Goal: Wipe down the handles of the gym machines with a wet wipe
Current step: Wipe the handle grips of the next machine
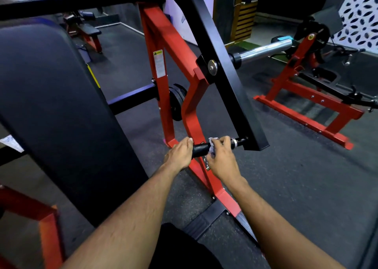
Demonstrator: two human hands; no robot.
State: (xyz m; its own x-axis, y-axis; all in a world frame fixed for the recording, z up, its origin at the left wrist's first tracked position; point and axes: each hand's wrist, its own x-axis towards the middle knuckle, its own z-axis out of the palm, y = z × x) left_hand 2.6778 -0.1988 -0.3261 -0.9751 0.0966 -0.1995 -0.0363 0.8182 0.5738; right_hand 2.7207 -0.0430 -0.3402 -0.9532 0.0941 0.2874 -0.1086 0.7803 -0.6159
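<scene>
I'm mid-wipe on the black handle (201, 147) that juts from the foot of the slanted black lever arm (229, 80). My right hand (222, 159) has its fingers curled round the handle near the lever arm, with the crumpled wet wipe (212, 146) pinched against the grip. My left hand (180, 154) grips the handle's free end, steadying it. Next, I judge, the wipe must slide toward that free end. The warning sticker (159, 64) on the red frame (188, 97) is too small to read.
</scene>
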